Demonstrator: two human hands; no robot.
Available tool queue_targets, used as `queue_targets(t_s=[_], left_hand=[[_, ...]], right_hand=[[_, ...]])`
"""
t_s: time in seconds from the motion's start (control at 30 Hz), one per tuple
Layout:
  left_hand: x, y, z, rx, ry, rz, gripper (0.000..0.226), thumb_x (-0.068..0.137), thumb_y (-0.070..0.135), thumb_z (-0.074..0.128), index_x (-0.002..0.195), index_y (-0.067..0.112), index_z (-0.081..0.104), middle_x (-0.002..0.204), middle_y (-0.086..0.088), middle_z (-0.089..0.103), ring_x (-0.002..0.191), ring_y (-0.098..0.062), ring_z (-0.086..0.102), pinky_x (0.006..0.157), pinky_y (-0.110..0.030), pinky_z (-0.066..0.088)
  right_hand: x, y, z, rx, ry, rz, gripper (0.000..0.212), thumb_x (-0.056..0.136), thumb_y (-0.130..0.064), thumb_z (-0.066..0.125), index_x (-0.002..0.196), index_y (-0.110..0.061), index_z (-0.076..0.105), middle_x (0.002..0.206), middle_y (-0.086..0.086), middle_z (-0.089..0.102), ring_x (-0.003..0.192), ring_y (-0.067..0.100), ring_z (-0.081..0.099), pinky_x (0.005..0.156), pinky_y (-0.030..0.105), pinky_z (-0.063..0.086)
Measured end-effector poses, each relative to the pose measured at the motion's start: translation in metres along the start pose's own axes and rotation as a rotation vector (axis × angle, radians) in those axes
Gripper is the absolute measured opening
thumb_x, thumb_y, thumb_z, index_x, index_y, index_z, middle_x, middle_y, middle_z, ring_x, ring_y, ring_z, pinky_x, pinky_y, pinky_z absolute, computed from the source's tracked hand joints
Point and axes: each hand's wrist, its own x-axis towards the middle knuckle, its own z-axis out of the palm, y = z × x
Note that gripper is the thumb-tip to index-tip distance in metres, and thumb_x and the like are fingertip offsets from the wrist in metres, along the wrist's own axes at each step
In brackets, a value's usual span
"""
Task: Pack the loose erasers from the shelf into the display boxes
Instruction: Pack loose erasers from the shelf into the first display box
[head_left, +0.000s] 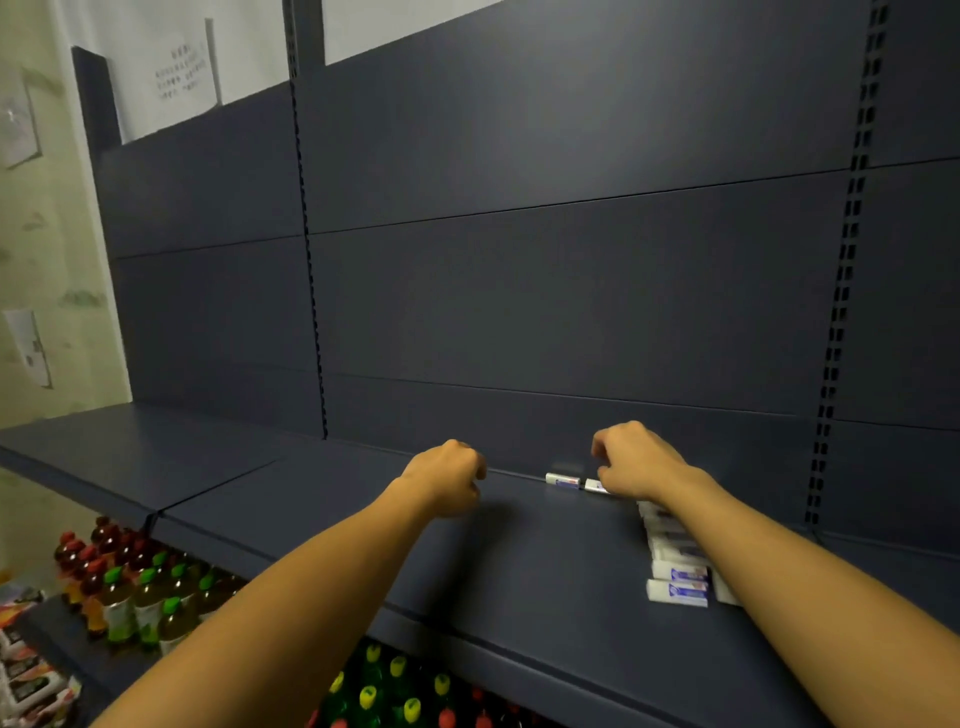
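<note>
Two bare arms reach across a dark blue metal shelf (332, 525) toward its back panel (519, 291), a flat, matte wall of horizontal sheets joined at thin seams and flanked by slotted uprights. The left hand (447, 475) hovers just above the shelf with its fingers curled into a loose fist; nothing shows inside it. The right hand (631, 460) is bent at the knuckles, its fingertips reaching down at the back edge of the shelf onto a small white eraser (596, 486); whether the fingers pinch it or only touch it cannot be told. Just to the left, end to end with it, lies a second eraser (562, 480), a short white block in a blue-printed paper sleeve, hard against the panel. Nearer the front, a row of erasers (675, 571) in the same white-and-blue sleeves lies side by side under the right forearm, partly hidden by it. On the lower shelves stand plastic bottles (130, 592) with green, red and yellow caps. Printed paper sheets (176, 78) hang on the pale wall above.
</note>
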Motion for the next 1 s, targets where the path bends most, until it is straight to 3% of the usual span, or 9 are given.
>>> queue_targets(t_s=[0.3,0.47,0.6,0.87,1.0], left_hand=[[0.085,0.000,0.005,-0.024,0.033,0.097,0.039,0.093,0.011,0.057,0.131,0.014,0.062,0.130,-0.007,0.058,0.110,-0.027,0.061,0.093,-0.041,0.055],[0.113,0.009,0.020,-0.032,0.013,0.146,0.034,0.092,0.012,0.056,0.125,0.013,0.064,0.125,-0.007,0.058,0.104,-0.028,0.061,0.089,-0.043,0.056],[0.134,0.015,0.022,-0.041,0.010,0.194,0.028,0.090,0.011,0.056,0.117,0.012,0.066,0.119,-0.008,0.059,0.097,-0.029,0.062,0.084,-0.045,0.057],[0.165,0.038,0.042,-0.065,-0.044,0.329,0.032,0.091,0.020,0.062,0.123,0.018,0.065,0.124,-0.005,0.058,0.106,-0.028,0.060,0.090,-0.041,0.054],[0.174,0.042,0.058,-0.047,-0.075,0.342,0.024,0.092,0.027,0.063,0.114,0.017,0.065,0.121,-0.007,0.060,0.104,-0.030,0.061,0.090,-0.044,0.055]], right_hand=[[0.059,0.023,0.012,-0.023,-0.023,0.040,0.026,0.086,-0.010,0.058,0.110,-0.018,0.063,0.112,0.004,0.061,0.096,0.026,0.063,0.084,0.042,0.057],[0.068,0.037,0.020,-0.050,-0.060,0.083,0.019,0.083,-0.007,0.057,0.098,-0.020,0.058,0.105,0.004,0.060,0.089,0.025,0.062,0.074,0.037,0.056],[0.070,0.044,0.022,-0.040,-0.056,0.128,0.024,0.083,-0.006,0.056,0.103,-0.018,0.063,0.106,0.004,0.061,0.090,0.025,0.063,0.076,0.038,0.057],[0.070,0.049,0.031,-0.089,-0.083,0.185,0.031,0.083,-0.005,0.057,0.109,-0.019,0.064,0.114,0.005,0.060,0.097,0.026,0.063,0.080,0.038,0.056],[0.072,0.046,0.031,-0.115,-0.082,0.196,0.031,0.083,-0.005,0.057,0.108,-0.020,0.064,0.114,0.005,0.060,0.097,0.027,0.063,0.074,0.034,0.051]])
